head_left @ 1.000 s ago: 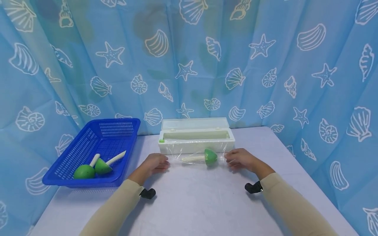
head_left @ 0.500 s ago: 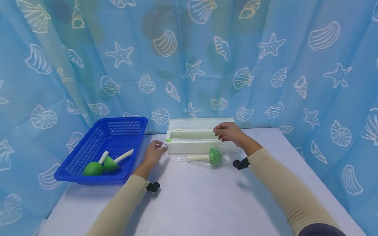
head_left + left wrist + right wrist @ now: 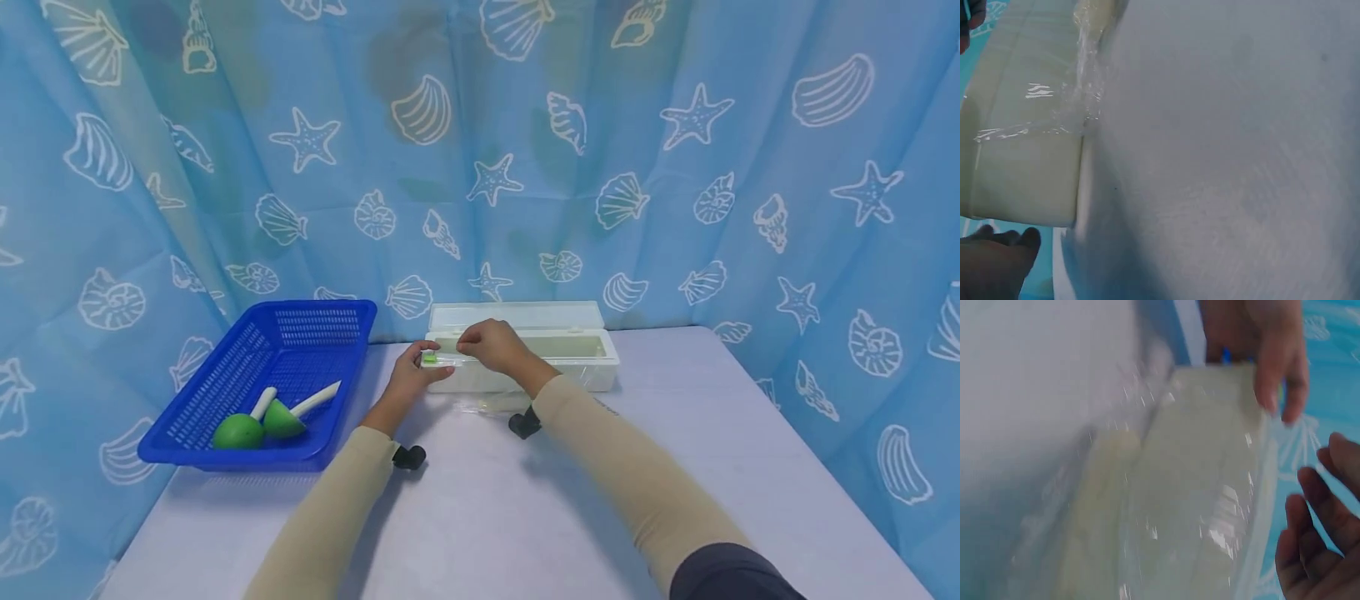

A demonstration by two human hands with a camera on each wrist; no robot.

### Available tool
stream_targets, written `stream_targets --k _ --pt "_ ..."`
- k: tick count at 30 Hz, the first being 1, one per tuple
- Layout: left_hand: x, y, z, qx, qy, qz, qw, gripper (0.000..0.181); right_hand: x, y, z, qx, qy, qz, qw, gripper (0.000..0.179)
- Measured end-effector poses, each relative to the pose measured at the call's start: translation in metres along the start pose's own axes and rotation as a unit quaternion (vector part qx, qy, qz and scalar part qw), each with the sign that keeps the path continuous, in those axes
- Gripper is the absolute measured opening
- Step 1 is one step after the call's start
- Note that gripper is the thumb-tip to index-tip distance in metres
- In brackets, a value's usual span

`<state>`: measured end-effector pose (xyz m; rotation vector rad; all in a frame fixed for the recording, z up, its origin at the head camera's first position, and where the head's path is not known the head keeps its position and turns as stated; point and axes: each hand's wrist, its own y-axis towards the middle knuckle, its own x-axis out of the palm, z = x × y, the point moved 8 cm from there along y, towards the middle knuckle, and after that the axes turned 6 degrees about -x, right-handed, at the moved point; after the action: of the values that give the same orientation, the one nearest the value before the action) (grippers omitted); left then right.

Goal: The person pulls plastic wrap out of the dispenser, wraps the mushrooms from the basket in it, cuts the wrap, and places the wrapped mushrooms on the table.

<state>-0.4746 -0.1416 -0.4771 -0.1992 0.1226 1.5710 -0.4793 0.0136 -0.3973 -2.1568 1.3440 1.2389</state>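
Observation:
A white cling film dispenser box (image 3: 555,379) stands at the back of the table with its lid (image 3: 517,315) raised. Clear film (image 3: 1088,81) drapes from its front edge over a pale handle (image 3: 501,403); the green head of that piece is hidden behind my right forearm. My left hand (image 3: 408,379) grips the box's left end, thumb in front and fingers behind, around the green slider (image 3: 430,358). My right hand (image 3: 501,348) hovers over the box near the slider. In the right wrist view its fingers (image 3: 1313,550) are loosely bent with nothing between them.
A blue plastic basket (image 3: 352,333) stands to the left, holding two pieces with green domed heads (image 3: 238,432) and white handles (image 3: 317,398). A blue seashell curtain (image 3: 480,150) hangs right behind the table (image 3: 480,517).
My right hand has let go of the film's right side, risen and swept left along the box toward the slider. My left hand has moved from the film's left edge to the box's left end.

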Motion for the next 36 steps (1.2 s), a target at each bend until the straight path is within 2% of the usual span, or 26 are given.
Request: stream_targets --k 4,7,11,18,21,28,36 --pt "0.000 0.003 0.000 0.010 0.014 0.007 0.9998 0.039 0.015 0.005 -0.017 -0.010 -0.042 0.014 0.9990 0.017" --pt "0.001 0.009 -0.004 0.016 0.012 0.012 0.9997 0.033 0.023 0.007 -0.024 -0.007 -0.053 0.018 0.9984 0.017" --pt "-0.001 0.009 -0.003 0.024 0.011 0.011 0.9996 0.026 0.032 0.009 -0.030 0.002 -0.068 0.012 0.9976 0.017" --pt "-0.004 0.008 0.000 0.040 0.018 0.003 0.9990 0.023 0.040 0.015 -0.029 0.029 -0.103 0.023 0.9940 0.017" --pt "-0.005 0.009 -0.001 0.039 0.036 0.003 0.9986 0.022 0.042 0.016 -0.028 0.040 -0.111 0.032 0.9925 0.018" --pt "-0.008 0.012 -0.004 0.048 0.051 0.001 0.9975 0.020 0.047 0.020 -0.030 0.052 -0.162 0.045 0.9844 0.034" --pt "-0.009 0.014 -0.005 0.069 0.053 -0.008 0.9962 0.016 0.051 0.027 -0.031 0.071 -0.166 0.055 0.9821 0.040"
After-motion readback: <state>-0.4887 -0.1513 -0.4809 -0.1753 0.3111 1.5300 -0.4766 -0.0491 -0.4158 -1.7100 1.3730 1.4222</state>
